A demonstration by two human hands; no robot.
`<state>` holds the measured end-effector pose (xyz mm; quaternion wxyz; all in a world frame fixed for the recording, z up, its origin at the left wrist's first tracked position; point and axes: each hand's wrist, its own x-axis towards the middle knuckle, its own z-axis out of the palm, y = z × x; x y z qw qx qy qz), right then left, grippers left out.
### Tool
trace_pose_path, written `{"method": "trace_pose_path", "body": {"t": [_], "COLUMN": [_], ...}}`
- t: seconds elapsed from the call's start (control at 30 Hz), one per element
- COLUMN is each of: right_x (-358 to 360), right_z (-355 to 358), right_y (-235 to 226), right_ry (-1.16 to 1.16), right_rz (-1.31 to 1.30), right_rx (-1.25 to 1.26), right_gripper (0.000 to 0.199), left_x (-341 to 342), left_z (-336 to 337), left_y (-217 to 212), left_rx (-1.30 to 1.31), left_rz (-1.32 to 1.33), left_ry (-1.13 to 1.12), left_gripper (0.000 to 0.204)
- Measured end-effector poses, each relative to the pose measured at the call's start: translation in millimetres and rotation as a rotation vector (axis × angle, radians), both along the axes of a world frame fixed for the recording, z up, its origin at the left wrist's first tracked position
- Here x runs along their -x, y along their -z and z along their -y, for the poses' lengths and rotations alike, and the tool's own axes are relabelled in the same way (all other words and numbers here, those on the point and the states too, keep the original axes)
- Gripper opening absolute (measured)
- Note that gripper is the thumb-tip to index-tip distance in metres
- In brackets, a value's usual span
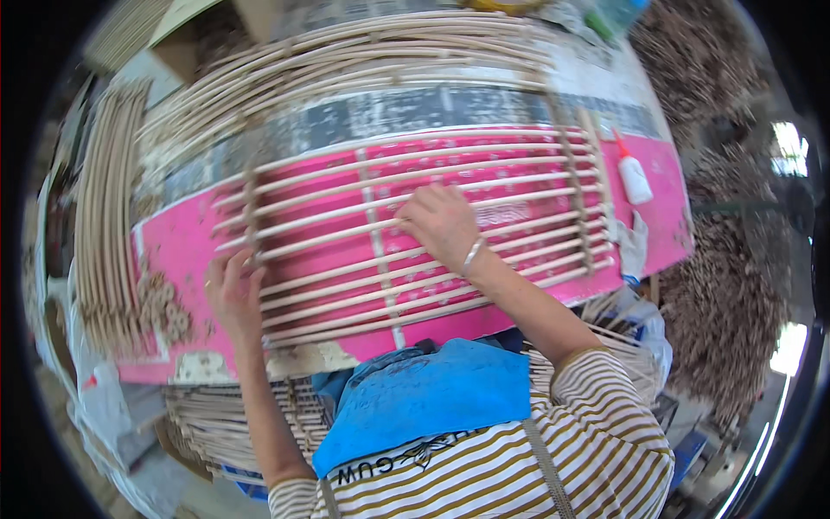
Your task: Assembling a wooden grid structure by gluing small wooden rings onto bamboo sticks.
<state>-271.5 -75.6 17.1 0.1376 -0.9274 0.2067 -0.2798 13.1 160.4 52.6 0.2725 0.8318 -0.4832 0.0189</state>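
Observation:
Pale wooden rods (pixel 346 185) lie side by side across a bright pink board (pixel 186 233), joined into a rack. A brown wooden crosspiece (pixel 250 203) runs over them at the left, and another crosspiece (pixel 575 186) at the right. My right hand (pixel 441 223) is closed over a rod near the middle, its fingertips curled down to the wood. At the left ends of the rods, my left hand (pixel 233 290) bends its fingers beside the lower part of the left crosspiece. What lies between those fingers is hidden.
More rods (pixel 346 56) lie in a loose rack at the far side. A bundle of sticks (pixel 108 216) and small wooden rings (pixel 164 307) are at the left. At the right lies a white bottle with a red tip (pixel 635 179); beyond the table edge is a brown stick heap (pixel 718 320).

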Motion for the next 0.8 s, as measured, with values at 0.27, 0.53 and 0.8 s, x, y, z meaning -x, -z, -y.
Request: {"method": "trace_pose_path", "body": {"t": [0.27, 0.53, 0.8], "right_x": [44, 41, 38], "right_z": [-1, -15, -16], "right_y": [-30, -25, -24], "right_ry": [0.06, -0.034, -0.108], "right_rz": [-0.012, -0.104, -0.131], "right_rx": [-0.193, -0.192, -0.233], "right_gripper": [0.019, 0.02, 0.016], "left_x": [-42, -73, -86], "left_z": [-41, -99, -98], "left_y": [12, 16, 26], "left_rx": [0.128, -0.069, -0.153], "left_rz": [-0.076, 0.141, 0.201], "left_ry": [-0.279, -0.528, -0.55], "left_gripper": [0.04, 0.037, 0.033]}}
